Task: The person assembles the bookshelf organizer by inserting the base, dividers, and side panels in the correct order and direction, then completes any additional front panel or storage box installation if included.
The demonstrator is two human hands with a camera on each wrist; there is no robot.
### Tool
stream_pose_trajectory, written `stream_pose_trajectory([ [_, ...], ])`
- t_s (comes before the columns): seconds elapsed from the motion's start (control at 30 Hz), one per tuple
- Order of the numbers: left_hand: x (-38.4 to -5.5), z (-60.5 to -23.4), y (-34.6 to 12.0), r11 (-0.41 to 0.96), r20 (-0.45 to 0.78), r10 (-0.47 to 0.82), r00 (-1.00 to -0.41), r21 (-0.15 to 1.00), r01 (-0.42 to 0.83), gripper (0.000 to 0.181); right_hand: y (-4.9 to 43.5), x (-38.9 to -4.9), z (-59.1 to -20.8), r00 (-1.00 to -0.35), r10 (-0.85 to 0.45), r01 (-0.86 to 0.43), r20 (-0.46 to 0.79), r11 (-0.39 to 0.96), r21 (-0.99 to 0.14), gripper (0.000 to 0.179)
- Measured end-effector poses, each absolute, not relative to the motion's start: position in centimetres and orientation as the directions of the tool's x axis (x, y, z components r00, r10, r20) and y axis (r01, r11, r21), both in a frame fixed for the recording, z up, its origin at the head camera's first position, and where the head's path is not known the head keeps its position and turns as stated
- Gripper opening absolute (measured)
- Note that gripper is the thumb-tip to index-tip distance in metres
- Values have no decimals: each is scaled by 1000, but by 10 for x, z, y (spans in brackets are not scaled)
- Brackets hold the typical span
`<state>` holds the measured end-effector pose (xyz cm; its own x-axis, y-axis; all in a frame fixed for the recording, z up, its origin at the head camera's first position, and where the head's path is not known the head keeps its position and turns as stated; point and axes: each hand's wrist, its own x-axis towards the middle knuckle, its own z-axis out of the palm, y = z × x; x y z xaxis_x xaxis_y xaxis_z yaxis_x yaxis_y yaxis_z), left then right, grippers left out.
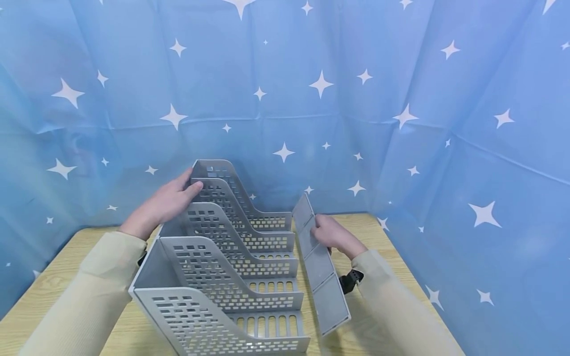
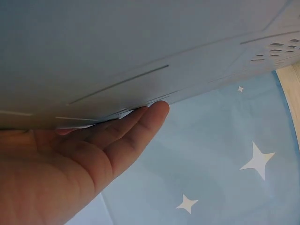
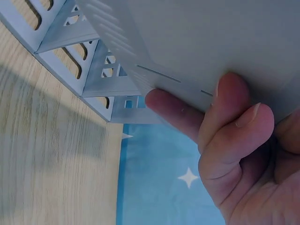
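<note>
A grey desktop file organizer [image 1: 205,247] with several upright, slotted dividers stands on the table, its low open ends facing right. My left hand [image 1: 175,198] holds its tall back near the far end, thumb over the top edge. In the left wrist view, the fingers [image 2: 136,136] lie nearly straight against the back panel [image 2: 140,47]. To the right, my right hand [image 1: 331,232] grips a long, flat grey panel [image 1: 318,262] by its outer side. That panel leans, apart from most of the dividers' front ends. In the right wrist view, fingertips [image 3: 232,89] press its face, which has thin slits.
The wooden table [image 1: 374,237] runs under everything, its right edge beyond my right forearm. A blue curtain [image 1: 285,99] with white stars hangs behind and along both sides. A black band [image 1: 352,281] circles my right wrist.
</note>
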<state>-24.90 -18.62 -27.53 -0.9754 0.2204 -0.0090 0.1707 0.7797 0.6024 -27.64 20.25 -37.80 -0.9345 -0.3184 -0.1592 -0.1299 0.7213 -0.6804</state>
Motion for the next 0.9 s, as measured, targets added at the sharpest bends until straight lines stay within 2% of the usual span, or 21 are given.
stream_pose_trajectory([
  [0.23, -250, -277, -188, 784, -33, 215, -976, 602, 152, 77, 196, -282, -367, -910, -369, -171, -192, 753, -636, 33],
  [0.6, -251, -276, -186, 788, -17, 218, -976, 592, 166, 75, 175, -290, -352, -887, -373, -147, -272, 787, -600, 30],
  [0.8, -251, -275, -186, 792, -20, 221, -975, 587, 167, 76, 171, -289, -350, -892, -357, -123, -279, 783, -609, 41],
  [0.9, -251, -275, -186, 791, -21, 224, -974, 588, 170, 76, 169, -289, -350, -890, -354, -122, -286, 791, -600, 41],
])
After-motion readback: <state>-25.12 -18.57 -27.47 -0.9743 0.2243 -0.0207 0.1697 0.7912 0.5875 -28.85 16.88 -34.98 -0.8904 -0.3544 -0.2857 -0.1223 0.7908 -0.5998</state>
